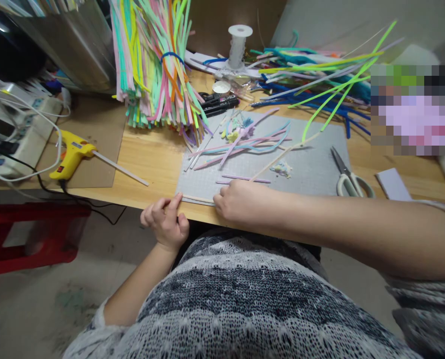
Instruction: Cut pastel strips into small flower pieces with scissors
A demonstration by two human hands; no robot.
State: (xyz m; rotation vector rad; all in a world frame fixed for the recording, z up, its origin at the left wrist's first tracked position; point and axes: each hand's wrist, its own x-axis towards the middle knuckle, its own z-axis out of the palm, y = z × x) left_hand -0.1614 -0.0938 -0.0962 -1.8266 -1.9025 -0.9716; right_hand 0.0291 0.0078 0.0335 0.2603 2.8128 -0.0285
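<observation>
A cream pipe cleaner (200, 199) lies along the front edge of the grey cutting mat (308, 174). My right hand (237, 202) is closed on it; the fingertips are partly hidden. Beyond this hand, a cream length (269, 164) slants up to the right. At the left end, the index finger of my left hand (166, 223) touches the tip, with thumb apart and the other fingers loosely bent. Two short purple pipe cleaners (245, 178) lie just past my right hand. Pink, blue and purple pipe cleaners (241, 144) are heaped farther back on the mat.
Scissors (347, 177) lie at the mat's right. A yellow glue gun (71, 154) with a glue stick rests at left, near a power strip (24, 129). Behind stand bundled pipe cleaners (158, 75) and a white spool (239, 47). A red stool (35, 237) is below.
</observation>
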